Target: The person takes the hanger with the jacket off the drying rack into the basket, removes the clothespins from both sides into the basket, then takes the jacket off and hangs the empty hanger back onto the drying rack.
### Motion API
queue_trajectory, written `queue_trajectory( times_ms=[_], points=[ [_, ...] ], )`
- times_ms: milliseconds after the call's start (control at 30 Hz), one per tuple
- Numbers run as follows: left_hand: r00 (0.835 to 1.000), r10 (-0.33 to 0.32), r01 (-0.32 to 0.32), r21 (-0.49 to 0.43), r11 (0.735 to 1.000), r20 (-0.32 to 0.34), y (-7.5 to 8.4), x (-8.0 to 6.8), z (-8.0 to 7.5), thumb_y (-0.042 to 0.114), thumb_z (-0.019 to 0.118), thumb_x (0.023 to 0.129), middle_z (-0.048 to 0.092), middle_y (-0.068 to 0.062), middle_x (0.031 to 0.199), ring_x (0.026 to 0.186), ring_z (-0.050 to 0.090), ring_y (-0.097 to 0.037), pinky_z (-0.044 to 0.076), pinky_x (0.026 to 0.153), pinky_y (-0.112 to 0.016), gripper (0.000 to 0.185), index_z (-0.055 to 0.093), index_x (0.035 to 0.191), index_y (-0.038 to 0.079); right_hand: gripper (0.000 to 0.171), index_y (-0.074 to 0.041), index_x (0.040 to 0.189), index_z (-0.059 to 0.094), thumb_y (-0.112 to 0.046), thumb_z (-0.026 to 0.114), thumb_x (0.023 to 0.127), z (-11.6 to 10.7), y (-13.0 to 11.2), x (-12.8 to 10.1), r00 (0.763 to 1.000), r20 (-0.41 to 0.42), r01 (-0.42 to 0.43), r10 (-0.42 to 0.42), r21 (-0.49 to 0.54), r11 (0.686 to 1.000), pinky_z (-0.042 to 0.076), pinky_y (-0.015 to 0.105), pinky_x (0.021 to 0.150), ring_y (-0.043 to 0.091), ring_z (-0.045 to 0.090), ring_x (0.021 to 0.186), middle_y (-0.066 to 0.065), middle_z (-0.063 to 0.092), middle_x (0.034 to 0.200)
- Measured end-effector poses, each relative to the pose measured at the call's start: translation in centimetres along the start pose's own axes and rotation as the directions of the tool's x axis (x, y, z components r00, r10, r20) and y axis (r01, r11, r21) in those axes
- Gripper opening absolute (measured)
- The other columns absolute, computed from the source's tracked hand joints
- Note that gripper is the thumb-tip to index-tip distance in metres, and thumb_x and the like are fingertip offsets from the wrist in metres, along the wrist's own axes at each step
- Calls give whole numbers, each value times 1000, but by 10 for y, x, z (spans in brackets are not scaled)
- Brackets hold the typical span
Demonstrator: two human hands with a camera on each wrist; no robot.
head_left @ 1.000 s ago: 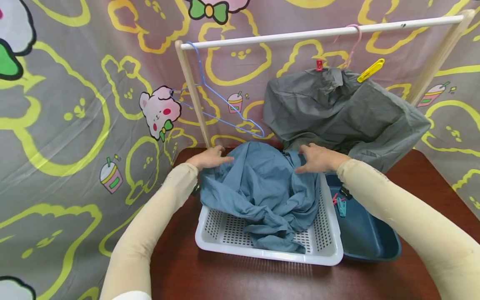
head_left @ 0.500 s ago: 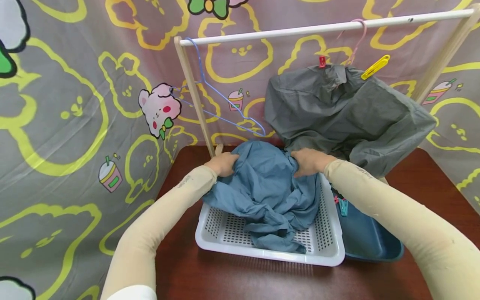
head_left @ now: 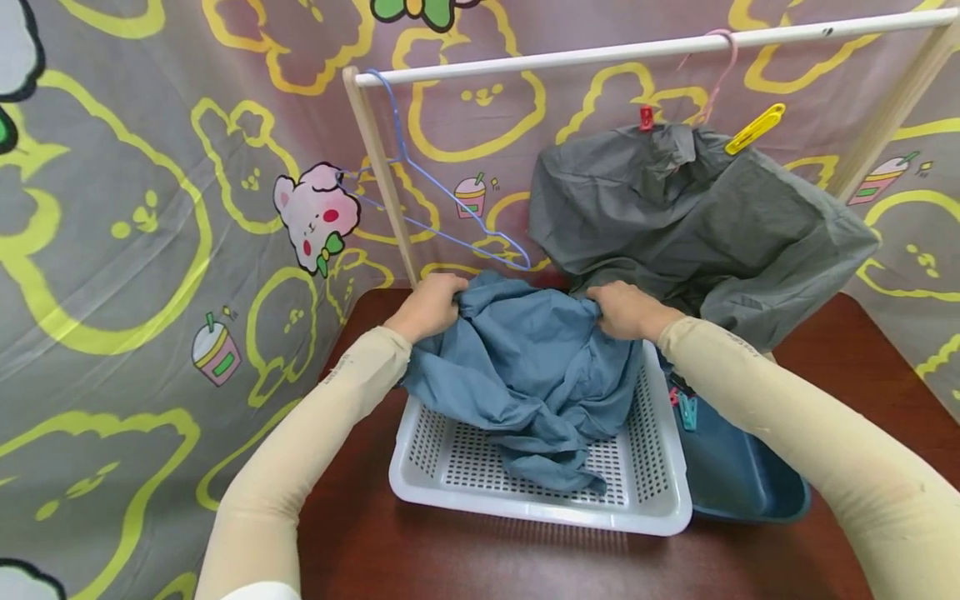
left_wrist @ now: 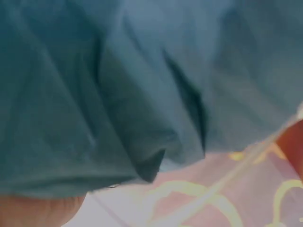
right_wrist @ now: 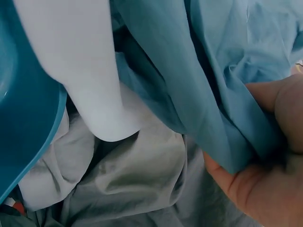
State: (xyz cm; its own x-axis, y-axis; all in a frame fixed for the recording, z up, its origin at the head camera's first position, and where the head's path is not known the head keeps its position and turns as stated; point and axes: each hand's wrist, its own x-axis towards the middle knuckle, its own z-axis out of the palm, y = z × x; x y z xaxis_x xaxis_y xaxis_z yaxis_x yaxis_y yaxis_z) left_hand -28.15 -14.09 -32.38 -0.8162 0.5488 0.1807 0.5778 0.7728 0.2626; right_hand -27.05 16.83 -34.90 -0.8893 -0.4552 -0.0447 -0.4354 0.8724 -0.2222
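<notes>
Two hands: both are gripping the far edge of the blue garment (head_left: 525,367), one at each upper corner.
Left hand (head_left: 429,305): fingers are curling round a bunched fold at the garment's left corner, just in front of the wooden post (head_left: 378,175).
Right hand (head_left: 626,309): thumb and fingers are pinching a gathered fold (right_wrist: 227,137) at the right corner, close against the hanging grey garment (head_left: 697,225).
Key relation: the cloth is lying toward the person and below both hands, draping down from the grips into the white basket (head_left: 660,500).
Long axis: the held edge is running left to right between the hands; the rest is trailing toward the near rim.
Nearer hand: neither, since both are already holding it, about level with each other.
Where it is: partly raised over the basket's far wall, with its lower end bunching on the perforated floor.
Look: soft, thin, matte blue fabric, heavily creased, sagging in loose folds between the grips.
Beside it: a blue tub (head_left: 742,487) is sitting touching the basket's right side, with small pegs (head_left: 684,408) clipped at its edge.
Above: a white rail (head_left: 600,54) is carrying an empty blue hanger (head_left: 442,208).
</notes>
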Motion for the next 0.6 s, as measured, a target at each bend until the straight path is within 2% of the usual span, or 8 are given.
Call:
queue_trajectory(
  times_ms=[67, 167, 233, 333, 433, 500, 600],
  points=[
    [998, 43, -44, -22, 999, -43, 8, -5, -8, -15, 46, 80, 27, -2, 68, 66, 29, -19, 25, 65, -32, 32, 36, 67, 12, 26, 4, 111, 57, 1, 57, 85, 0, 1, -1, 1000, -27, -6, 6, 9, 1000, 48, 51, 78, 42, 59, 95, 25, 61, 102],
    [993, 99, -104, -75, 992, -60, 24, -14, -14, -14, 47, 83, 24, -2, 68, 65, 28, -19, 24, 65, -31, 35, 31, 67, 13, 26, 5, 111, 56, 2, 55, 86, 0, 2, -2, 998, -48, -28, 29, 30, 999, 48, 51, 75, 41, 60, 93, 26, 60, 102],
    [989, 146, -149, -103, 984, -30, 35, -20, -13, -14, 48, 85, 30, -3, 67, 65, 30, -18, 25, 65, -31, 35, 33, 68, 13, 26, 5, 113, 55, 2, 54, 86, -2, 2, -3, 998, -50, -45, 48, 49, 998, 49, 49, 72, 39, 61, 90, 26, 60, 103],
    [971, 223, -212, -124, 969, 82, 48, -28, -6, -11, 51, 87, 39, -4, 69, 66, 36, -17, 28, 65, -31, 31, 38, 71, 11, 20, 3, 107, 55, 2, 52, 87, -6, 1, -4, 996, -58, -61, 66, 82, 995, 47, 45, 65, 33, 59, 80, 24, 60, 98],
    [930, 273, -250, -122, 961, 247, 54, -32, 7, -7, 54, 89, 41, -2, 71, 68, 38, -15, 31, 67, -29, 24, 45, 75, 10, 12, 2, 98, 54, 3, 50, 87, -13, 0, -5, 993, -101, -54, 66, 115, 992, 42, 41, 59, 29, 52, 69, 19, 57, 85],
    [889, 276, -248, -123, 961, 365, 56, -35, 16, -3, 57, 90, 39, 0, 71, 68, 37, -14, 30, 67, -28, 21, 47, 78, 10, 10, 1, 94, 54, 3, 49, 86, -18, 0, -6, 988, -142, -37, 55, 126, 991, 39, 40, 58, 27, 48, 66, 15, 53, 79],
    [818, 236, -209, -111, 972, 525, 57, -38, 29, 7, 62, 91, 37, 2, 69, 65, 35, -13, 30, 65, -26, 17, 50, 79, 11, 11, 0, 93, 54, 4, 48, 85, -27, -3, -10, 975, -216, -13, 44, 144, 989, 38, 40, 59, 27, 46, 64, 14, 52, 76]
  ],
)
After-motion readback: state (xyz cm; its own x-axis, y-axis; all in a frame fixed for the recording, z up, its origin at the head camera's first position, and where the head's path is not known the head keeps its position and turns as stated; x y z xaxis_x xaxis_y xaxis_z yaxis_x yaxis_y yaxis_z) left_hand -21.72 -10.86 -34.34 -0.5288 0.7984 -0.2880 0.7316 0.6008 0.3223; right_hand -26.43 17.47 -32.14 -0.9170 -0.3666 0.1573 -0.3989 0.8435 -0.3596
